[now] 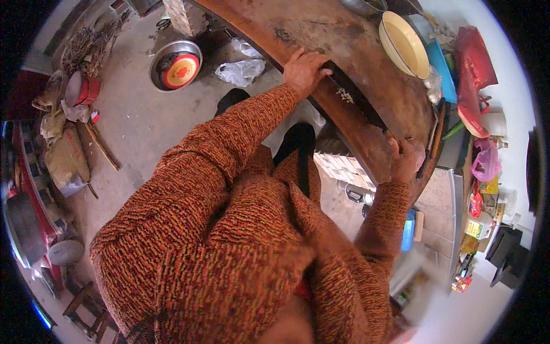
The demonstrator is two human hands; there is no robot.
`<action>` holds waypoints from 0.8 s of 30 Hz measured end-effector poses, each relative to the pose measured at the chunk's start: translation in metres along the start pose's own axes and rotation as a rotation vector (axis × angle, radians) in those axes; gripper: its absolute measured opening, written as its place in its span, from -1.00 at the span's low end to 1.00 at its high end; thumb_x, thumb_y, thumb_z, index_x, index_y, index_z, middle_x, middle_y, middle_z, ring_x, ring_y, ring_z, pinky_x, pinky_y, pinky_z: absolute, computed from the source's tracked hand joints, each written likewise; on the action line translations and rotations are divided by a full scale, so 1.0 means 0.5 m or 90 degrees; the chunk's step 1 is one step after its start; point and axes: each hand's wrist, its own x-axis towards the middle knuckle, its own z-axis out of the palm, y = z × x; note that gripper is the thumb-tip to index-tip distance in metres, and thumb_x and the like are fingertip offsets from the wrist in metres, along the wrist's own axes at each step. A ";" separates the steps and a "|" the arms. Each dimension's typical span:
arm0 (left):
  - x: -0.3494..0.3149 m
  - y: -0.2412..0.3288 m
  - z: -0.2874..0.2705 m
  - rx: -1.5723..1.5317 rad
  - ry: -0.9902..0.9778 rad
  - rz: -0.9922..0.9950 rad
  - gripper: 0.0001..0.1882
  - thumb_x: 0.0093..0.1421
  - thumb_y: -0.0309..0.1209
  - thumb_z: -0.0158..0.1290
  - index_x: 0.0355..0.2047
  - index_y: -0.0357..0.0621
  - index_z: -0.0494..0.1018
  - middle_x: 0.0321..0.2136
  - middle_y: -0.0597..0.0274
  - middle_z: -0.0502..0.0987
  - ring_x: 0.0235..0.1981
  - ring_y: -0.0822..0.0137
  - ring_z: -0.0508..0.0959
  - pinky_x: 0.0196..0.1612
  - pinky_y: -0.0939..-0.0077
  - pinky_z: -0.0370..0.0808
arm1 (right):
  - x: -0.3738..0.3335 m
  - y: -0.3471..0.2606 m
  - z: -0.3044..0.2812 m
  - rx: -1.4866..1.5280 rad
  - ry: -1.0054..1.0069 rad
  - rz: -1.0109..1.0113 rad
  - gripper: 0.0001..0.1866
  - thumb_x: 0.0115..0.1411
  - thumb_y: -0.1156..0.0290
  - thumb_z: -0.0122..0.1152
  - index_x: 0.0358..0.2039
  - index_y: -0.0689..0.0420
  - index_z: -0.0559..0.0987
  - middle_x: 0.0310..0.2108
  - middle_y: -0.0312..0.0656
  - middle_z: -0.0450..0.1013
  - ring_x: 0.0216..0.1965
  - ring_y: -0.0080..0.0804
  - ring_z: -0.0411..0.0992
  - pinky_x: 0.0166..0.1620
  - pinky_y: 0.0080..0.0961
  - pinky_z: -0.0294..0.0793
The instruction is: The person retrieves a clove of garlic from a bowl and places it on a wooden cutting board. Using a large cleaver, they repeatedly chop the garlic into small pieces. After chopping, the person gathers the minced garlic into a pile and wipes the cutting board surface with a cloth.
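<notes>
A long dark knife blade (362, 98) lies over the brown wooden board (338, 40), with small pale chopped bits (345, 95) on it. At the blade's far end is my left hand (307, 71), its fingers bent and its thumb against the blade, close to the board's edge. My right hand (407, 157) is closed at the blade's near end, around what looks like the knife's handle, mostly hidden by the fingers. Both forearms are in orange-brown knitted sleeves.
A cream basin (404, 46) stands on the board's far right, beside a blue container (442, 71) and a red bag (475, 74). Down on the floor are a metal bowl (156, 75) with a red-and-orange lid and white plastic bags (240, 72). Brick supports (344, 166) stand underneath.
</notes>
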 end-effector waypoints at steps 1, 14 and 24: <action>0.001 0.001 -0.001 0.003 -0.007 0.007 -0.54 0.13 -0.08 0.02 -0.09 -0.16 0.42 -0.09 0.12 0.49 -0.01 0.16 0.44 0.19 0.19 0.18 | -0.011 -0.007 0.005 0.095 0.003 0.043 -0.55 0.08 -0.05 0.14 -0.32 0.12 0.58 -0.38 -0.03 0.50 -0.28 0.00 0.44 -0.17 -0.18 0.36; -0.004 -0.013 0.007 0.007 -0.021 -0.011 -0.56 0.16 -0.12 -0.01 -0.05 -0.11 0.37 -0.08 0.11 0.47 0.02 0.16 0.41 0.22 0.22 0.14 | -0.043 -0.097 -0.052 0.133 -0.046 0.142 -0.63 0.10 0.05 0.19 -0.20 0.04 0.56 -0.27 -0.10 0.52 -0.22 -0.10 0.47 -0.14 -0.31 0.42; -0.004 -0.011 -0.007 -0.036 -0.031 0.012 -0.68 0.09 -0.28 0.08 -0.14 0.02 0.37 -0.06 0.17 0.46 0.06 0.16 0.38 0.22 0.14 0.12 | -0.105 -0.131 -0.023 0.137 -0.006 0.038 -0.65 0.10 0.11 0.21 -0.22 0.08 0.57 -0.34 -0.07 0.52 -0.28 -0.16 0.50 -0.22 -0.38 0.46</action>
